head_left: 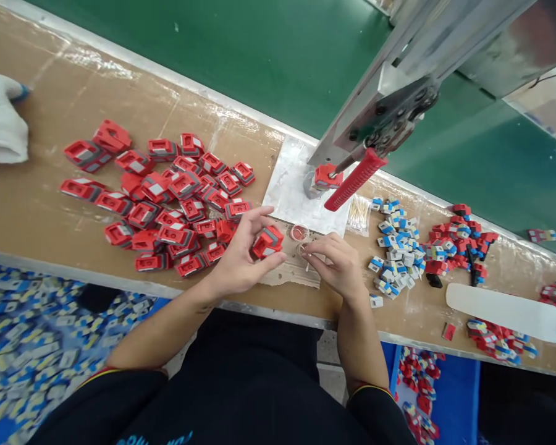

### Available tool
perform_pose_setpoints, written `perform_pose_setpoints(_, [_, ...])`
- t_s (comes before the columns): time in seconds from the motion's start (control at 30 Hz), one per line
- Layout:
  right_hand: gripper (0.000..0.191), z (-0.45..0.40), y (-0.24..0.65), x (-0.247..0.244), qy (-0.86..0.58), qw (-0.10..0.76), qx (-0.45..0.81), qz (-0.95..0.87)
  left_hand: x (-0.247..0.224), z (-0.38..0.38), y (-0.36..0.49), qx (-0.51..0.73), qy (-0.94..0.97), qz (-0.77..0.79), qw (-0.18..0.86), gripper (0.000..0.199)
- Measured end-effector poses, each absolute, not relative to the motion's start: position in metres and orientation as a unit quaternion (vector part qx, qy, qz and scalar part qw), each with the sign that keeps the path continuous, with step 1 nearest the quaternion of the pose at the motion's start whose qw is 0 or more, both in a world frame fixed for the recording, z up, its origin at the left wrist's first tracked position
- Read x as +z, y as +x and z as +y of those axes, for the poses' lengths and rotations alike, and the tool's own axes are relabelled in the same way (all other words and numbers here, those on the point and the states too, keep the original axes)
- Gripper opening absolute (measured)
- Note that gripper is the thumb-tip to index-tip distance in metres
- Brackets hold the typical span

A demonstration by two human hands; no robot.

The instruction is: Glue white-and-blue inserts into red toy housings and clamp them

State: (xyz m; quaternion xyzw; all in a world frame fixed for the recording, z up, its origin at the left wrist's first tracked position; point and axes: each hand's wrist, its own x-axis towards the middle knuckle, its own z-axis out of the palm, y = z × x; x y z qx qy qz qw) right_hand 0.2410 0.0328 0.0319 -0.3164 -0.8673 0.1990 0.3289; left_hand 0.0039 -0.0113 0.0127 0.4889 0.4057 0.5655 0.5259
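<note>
My left hand (243,253) is curled around a small red and grey plastic toy part (267,241), held between thumb and fingers above the bench. To its right, my right hand (336,262) pinches a thin cotton swab (307,267), mostly covered by the fingertips. Just beyond those fingertips sits a small round dish (299,233) with something reddish inside. Left of my left hand lies a heap of similar red parts (167,198). A bundle of cotton swabs (359,215) rests past my right hand.
A hand press (384,123) with a red handle (356,179) rises over a white sheet (285,185); a red part (328,176) sits under it. Blue-white pieces (398,253) and red assemblies (461,241) lie right. Bins (454,395) stand below. A green belt (213,43) runs behind.
</note>
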Motion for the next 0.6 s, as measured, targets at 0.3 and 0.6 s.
perform_pose_setpoints(0.3, [0.015, 0.032, 0.246, 0.040, -0.353, 0.365, 0.220, -0.833, 0.007, -0.016, 0.009, 0.561, 0.590, 0.395, 0.425, 0.046])
perform_pose_setpoints(0.6, [0.014, 0.018, 0.230, 0.070, -0.319, 0.587, 0.288, -0.686, 0.005, -0.014, 0.014, 0.583, 0.600, 0.366, 0.406, 0.038])
